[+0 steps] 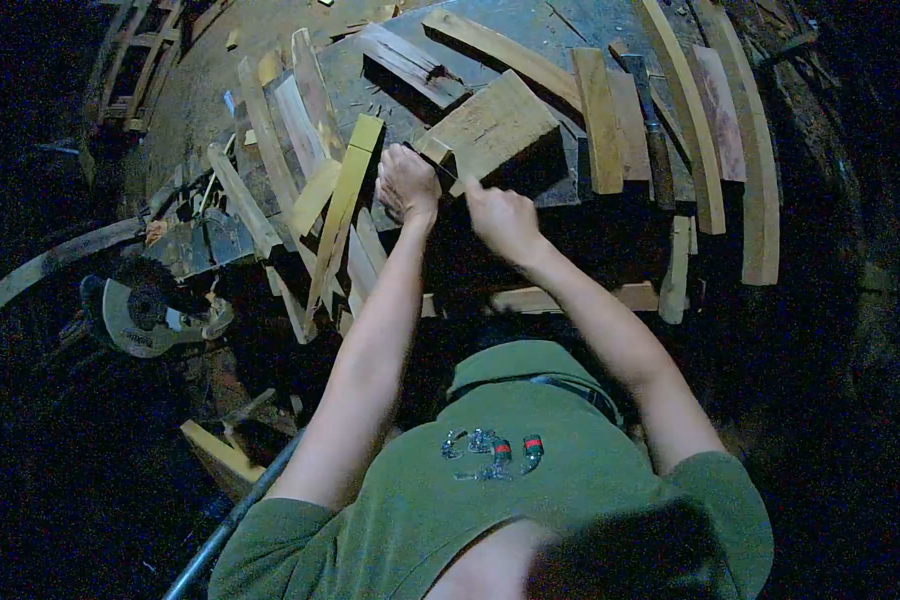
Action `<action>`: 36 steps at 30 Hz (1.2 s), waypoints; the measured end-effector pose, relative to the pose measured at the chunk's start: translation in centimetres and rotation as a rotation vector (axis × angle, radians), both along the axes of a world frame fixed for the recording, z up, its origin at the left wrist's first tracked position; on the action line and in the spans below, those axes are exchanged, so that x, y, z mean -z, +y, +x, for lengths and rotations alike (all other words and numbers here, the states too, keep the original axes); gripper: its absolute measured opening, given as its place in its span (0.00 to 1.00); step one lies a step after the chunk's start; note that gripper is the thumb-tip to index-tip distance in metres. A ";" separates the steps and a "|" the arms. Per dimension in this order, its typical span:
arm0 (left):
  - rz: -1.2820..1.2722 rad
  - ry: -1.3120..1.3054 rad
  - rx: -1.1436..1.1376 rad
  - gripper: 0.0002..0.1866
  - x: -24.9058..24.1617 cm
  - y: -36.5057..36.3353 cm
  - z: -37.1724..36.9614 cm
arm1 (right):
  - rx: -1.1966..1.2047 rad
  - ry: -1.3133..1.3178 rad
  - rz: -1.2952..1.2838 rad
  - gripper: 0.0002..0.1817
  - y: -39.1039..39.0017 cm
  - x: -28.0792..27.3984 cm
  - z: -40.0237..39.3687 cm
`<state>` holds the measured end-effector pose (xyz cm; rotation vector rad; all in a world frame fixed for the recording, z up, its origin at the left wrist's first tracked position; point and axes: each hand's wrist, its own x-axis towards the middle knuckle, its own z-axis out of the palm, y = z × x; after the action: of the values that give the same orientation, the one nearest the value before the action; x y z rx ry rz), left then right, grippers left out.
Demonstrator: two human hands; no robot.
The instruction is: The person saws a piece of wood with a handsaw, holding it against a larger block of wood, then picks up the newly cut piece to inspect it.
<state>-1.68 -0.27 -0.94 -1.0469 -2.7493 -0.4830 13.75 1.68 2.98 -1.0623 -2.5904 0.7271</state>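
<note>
My left hand (407, 185) is closed into a fist at the front edge of the bench, beside a small wooden piece (433, 150). Its fingers are turned away, so what they grip is hidden. My right hand (505, 222) is also closed, just in front of a thick wooden block (495, 118). A thin dark line runs between the two hands, too fine to name. Left of my left hand, a yellowish wooden strip (350, 185) leans over the bench edge.
Curved wooden pieces (760, 170) and a chisel-like tool (658, 150) lie at the right. A split wood piece (410, 65) lies behind the block. A circular power saw (140, 310) sits at the lower left, near wooden strips (245, 205) jutting over the bench edge.
</note>
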 end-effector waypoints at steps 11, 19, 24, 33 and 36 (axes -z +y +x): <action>-0.017 0.054 -0.041 0.09 1.0 -0.2 -0.5 | -0.052 -0.125 -0.044 0.04 -1.8 -0.8 4.1; -0.128 -0.035 -0.127 0.11 0.8 0.2 -0.2 | 0.040 -0.005 0.022 0.05 0.1 0.5 -2.1; -0.069 0.027 -0.104 0.09 0.7 0.4 -0.3 | -0.048 -0.180 -0.034 0.09 -1.8 -0.3 3.3; -0.061 0.066 -0.065 0.09 2.0 0.4 -0.9 | 0.079 -0.007 0.106 0.05 0.4 1.5 -3.5; -0.020 0.083 -0.034 0.10 1.9 0.4 -1.0 | 0.043 -0.004 0.060 0.06 -1.1 0.9 -0.2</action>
<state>-2.68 0.13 -2.82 -0.9991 -2.7000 -0.3987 13.55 0.63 2.11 -1.0989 -2.5671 0.6333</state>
